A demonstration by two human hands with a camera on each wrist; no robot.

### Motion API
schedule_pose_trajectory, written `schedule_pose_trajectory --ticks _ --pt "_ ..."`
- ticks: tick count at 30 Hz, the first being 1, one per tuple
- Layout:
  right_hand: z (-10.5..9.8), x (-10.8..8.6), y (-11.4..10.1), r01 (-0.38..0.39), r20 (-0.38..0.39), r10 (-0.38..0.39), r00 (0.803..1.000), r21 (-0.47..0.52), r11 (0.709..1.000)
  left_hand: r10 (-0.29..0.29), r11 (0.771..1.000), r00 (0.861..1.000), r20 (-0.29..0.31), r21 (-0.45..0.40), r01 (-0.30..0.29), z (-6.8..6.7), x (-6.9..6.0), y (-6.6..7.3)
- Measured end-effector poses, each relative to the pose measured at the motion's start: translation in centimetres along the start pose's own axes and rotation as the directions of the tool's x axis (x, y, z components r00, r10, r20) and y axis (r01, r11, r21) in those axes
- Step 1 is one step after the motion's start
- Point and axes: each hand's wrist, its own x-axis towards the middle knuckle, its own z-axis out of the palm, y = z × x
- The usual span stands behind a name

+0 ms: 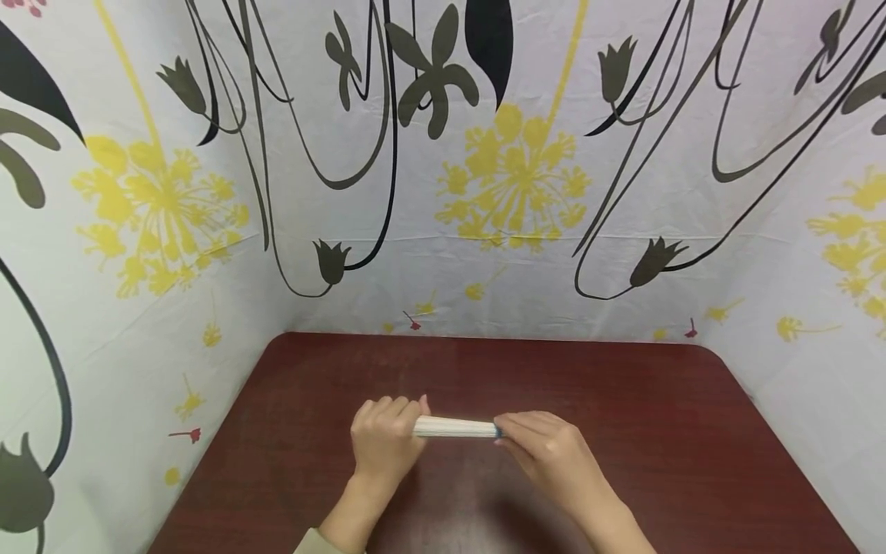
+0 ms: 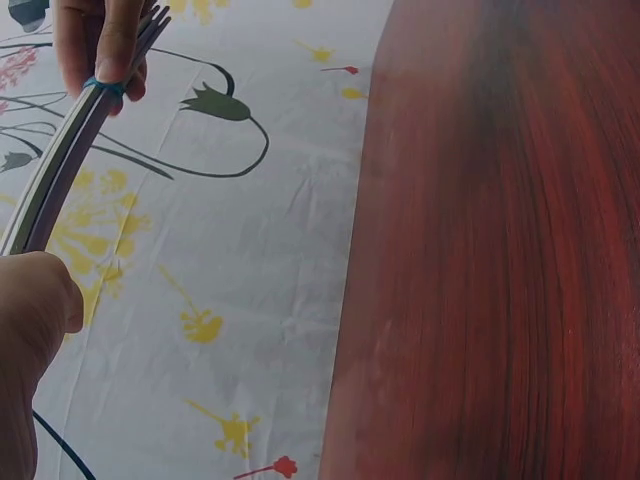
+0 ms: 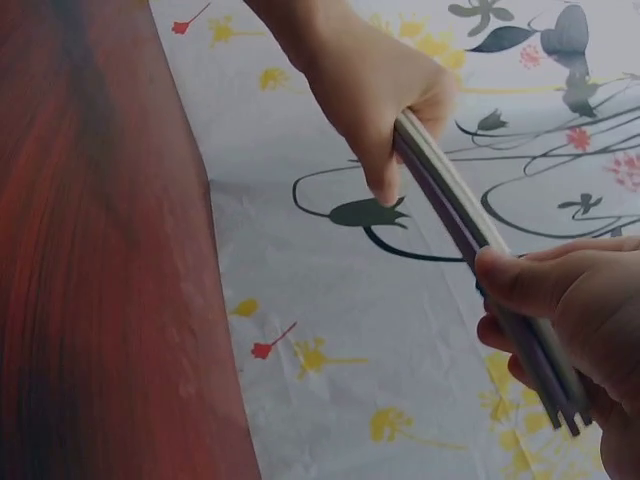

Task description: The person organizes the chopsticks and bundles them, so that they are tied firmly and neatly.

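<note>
A bundle of thin, pale sticks that look like chopsticks (image 1: 455,427) is held level above the table between both hands. My left hand (image 1: 388,431) grips one end, its fingers curled round the sticks. At the other end, the fingers and thumb of my right hand (image 1: 554,454) pinch the bundle by a blue band (image 2: 105,88) wrapped round it. In the right wrist view, several stick ends (image 3: 565,410) poke out past the right hand (image 3: 585,310). The part inside the left fist is hidden.
Below the hands spreads a dark red-brown wooden table (image 1: 623,392) with rounded far corners. White cloth (image 1: 443,300) printed with flowers and leaves hangs behind it and along both sides.
</note>
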Motion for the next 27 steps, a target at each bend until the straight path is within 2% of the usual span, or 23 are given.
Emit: schedule_pose_trajectory --ticks 3,9,14,18,22,27 --pt "0.1 0.1 -0.5 -0.011 0.028 0.011 1.000 -0.013 1.000 0.001 1.000 1.000 0.010 -0.005 -0.001 0.1 0.0 0.4" --pt "1.1 0.4 -1.4 0.007 0.063 -0.007 0.998 -0.002 1.000 0.043 0.999 0.999 0.031 -0.008 -0.043 0.1 0.0 1.2" --pt "0.6 0.0 -1.0 -0.050 0.063 0.044 0.997 0.095 0.994 0.035 0.999 0.999 0.011 0.001 -0.035 -0.3 0.0 0.5" --pt "0.2 -0.4 -0.7 -0.057 0.059 0.049 0.997 0.137 0.989 0.038 0.999 0.999 -0.019 0.000 -0.038 -0.3 -0.3 -0.1" --pt "0.4 -0.3 -1.0 -0.036 0.055 0.032 0.998 0.071 0.997 0.032 0.999 0.999 -0.032 -0.007 -0.033 -0.3 -0.4 -0.2" --pt "1.3 0.3 -1.8 0.009 0.038 -0.008 0.999 -0.030 1.000 0.030 0.999 0.999 -0.020 -0.013 -0.031 -0.2 -0.1 0.6"
